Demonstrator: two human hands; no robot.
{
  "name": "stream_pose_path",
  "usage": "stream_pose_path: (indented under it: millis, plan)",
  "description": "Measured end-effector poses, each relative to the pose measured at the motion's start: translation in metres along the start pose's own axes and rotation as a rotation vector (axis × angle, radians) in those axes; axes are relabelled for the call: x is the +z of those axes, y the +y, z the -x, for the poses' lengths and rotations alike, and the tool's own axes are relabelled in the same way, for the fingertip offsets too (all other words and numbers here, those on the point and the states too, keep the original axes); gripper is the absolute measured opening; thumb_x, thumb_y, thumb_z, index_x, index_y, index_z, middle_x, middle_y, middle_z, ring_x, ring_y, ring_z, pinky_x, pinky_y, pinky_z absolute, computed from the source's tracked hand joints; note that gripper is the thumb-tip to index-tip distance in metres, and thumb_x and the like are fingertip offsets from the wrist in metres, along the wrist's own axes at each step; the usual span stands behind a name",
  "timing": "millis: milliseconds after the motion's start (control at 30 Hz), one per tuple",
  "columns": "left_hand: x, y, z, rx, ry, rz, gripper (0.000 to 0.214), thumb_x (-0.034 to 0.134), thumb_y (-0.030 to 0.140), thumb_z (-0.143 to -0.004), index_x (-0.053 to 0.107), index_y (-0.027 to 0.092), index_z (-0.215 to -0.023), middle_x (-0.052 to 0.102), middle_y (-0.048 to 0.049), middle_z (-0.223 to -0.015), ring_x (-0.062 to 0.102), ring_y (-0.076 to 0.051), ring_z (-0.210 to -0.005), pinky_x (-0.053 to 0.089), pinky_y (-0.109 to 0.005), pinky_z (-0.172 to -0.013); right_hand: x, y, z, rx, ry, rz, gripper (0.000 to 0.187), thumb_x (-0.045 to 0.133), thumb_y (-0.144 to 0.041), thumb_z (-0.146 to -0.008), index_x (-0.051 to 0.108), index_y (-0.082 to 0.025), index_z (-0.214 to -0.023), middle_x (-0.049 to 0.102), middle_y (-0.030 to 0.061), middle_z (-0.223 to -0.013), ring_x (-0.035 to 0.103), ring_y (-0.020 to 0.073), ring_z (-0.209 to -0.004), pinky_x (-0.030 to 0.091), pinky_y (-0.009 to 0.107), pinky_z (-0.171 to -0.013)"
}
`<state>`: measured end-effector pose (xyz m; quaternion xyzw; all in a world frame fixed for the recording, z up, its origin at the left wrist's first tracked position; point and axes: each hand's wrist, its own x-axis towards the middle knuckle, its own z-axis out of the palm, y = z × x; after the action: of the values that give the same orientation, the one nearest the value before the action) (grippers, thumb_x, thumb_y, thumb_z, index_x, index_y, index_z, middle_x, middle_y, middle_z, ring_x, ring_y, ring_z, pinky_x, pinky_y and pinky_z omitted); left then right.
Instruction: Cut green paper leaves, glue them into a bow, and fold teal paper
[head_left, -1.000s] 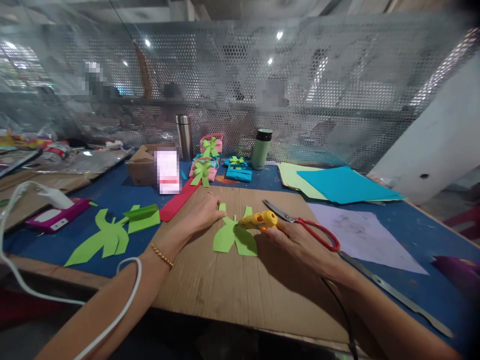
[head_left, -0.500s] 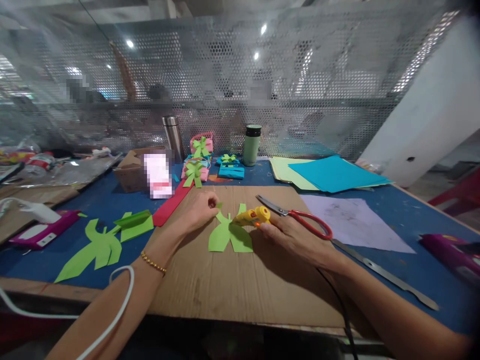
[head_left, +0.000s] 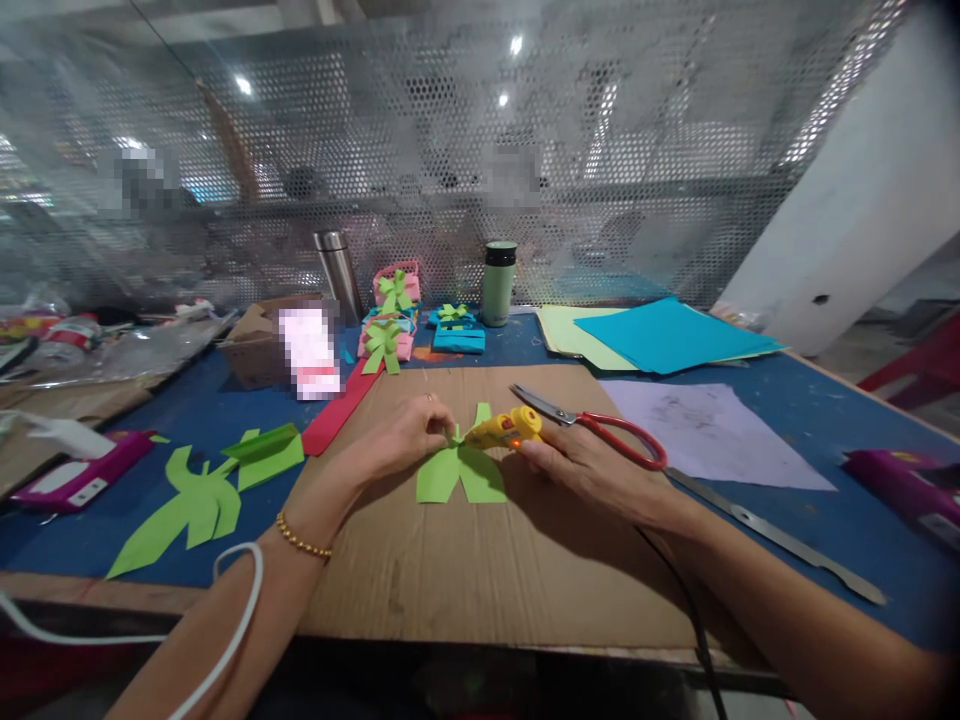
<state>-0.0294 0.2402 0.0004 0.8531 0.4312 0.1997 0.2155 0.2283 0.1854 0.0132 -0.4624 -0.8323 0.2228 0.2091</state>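
A green paper cutout (head_left: 459, 473) lies on a brown cardboard sheet (head_left: 487, 560) in front of me. My left hand (head_left: 405, 436) pinches the cutout's narrow middle with closed fingers. My right hand (head_left: 581, 462) grips a small yellow glue gun (head_left: 504, 430), its nozzle pointing left at the spot my left fingers hold. A black cord runs from the glue gun back along my right forearm.
Red-handled scissors (head_left: 592, 425) lie just behind my right hand. A metal ruler (head_left: 780, 540) and white paper (head_left: 712, 440) are to the right, more green cutouts (head_left: 195, 495) to the left. Finished paper bows (head_left: 390, 335), two flasks, a box and coloured sheets (head_left: 667, 338) stand at the back.
My left hand has moved right along the cutout and closed its fingers on the middle. The glue gun's nozzle has come closer to those fingers. The camera has shifted slightly.
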Motion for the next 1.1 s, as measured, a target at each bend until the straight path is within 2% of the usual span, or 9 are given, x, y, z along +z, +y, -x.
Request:
stream_pose_path:
  millis: [400, 767, 1100]
  plan:
    - [-0.003, -0.004, 0.001, 0.012, -0.055, -0.006, 0.015, 0.058, 0.018, -0.081, 0.072, 0.019, -0.084, 0.066, -0.0032, -0.085, 0.058, -0.017, -0.077, 0.040, -0.030, -0.067, 0.000, -0.002, -0.001, 0.013, -0.005, -0.001, 0.035, 0.036, -0.040, -0.102, 0.064, -0.020, -0.100, 0.071, 0.0046, -0.093, 0.063, 0.0214, -0.083, 0.047, 0.033, -0.079]
    - [-0.003, -0.006, 0.001, 0.002, -0.092, 0.010, 0.014, 0.059, 0.022, -0.080, 0.072, 0.020, -0.085, 0.063, -0.0025, -0.085, 0.056, -0.016, -0.073, 0.038, -0.029, -0.064, 0.000, 0.002, 0.001, 0.004, -0.014, -0.007, 0.036, 0.035, -0.042, -0.103, 0.063, -0.021, -0.104, 0.071, 0.0041, -0.097, 0.062, 0.0202, -0.084, 0.046, 0.031, -0.076]
    - [-0.004, -0.003, 0.002, -0.008, -0.097, 0.008, 0.012, 0.060, 0.023, -0.080, 0.070, 0.020, -0.085, 0.061, -0.0028, -0.084, 0.056, -0.017, -0.074, 0.038, -0.029, -0.065, 0.002, 0.009, 0.000, -0.013, 0.006, 0.026, 0.040, 0.035, -0.046, -0.103, 0.065, -0.020, -0.108, 0.072, 0.0040, -0.092, 0.063, 0.0204, -0.078, 0.046, 0.031, -0.071]
